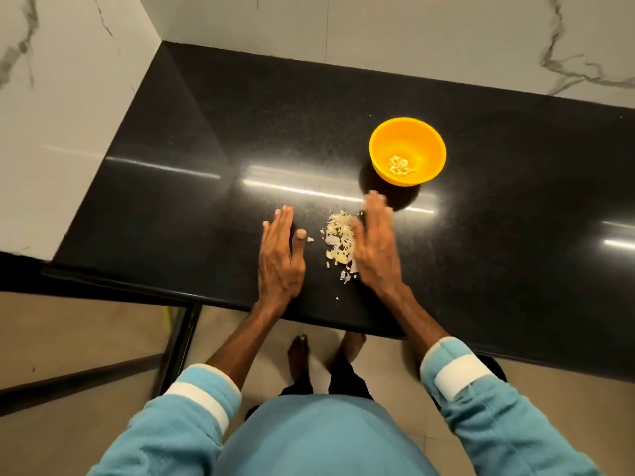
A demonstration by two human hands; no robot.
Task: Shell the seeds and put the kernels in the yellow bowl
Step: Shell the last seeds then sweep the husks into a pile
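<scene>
While you looked down at the black bench (pixel 206 149), your left hand (pixel 280 262) rested on it with fingers (pixel 283 225) straight and released, holding nothing. Your right hand (pixel 374 252), fingers likewise straight, touched the shell pile (pixel 338 242) lying between both hands. The yellow bowl (pixel 381 142) stood just beyond your right fingertips, with kernels (pixel 401 165) inside.

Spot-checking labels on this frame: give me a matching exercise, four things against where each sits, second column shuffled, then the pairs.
1. bowl
2. kernels
3. shells
4. left hand

A. inside the bowl
B. heaped beside the right hand
C. fingers straight, on the counter, left of the heap
D. on the counter, beyond the right hand

Pairs: 1-D, 2-A, 3-B, 4-C
</scene>
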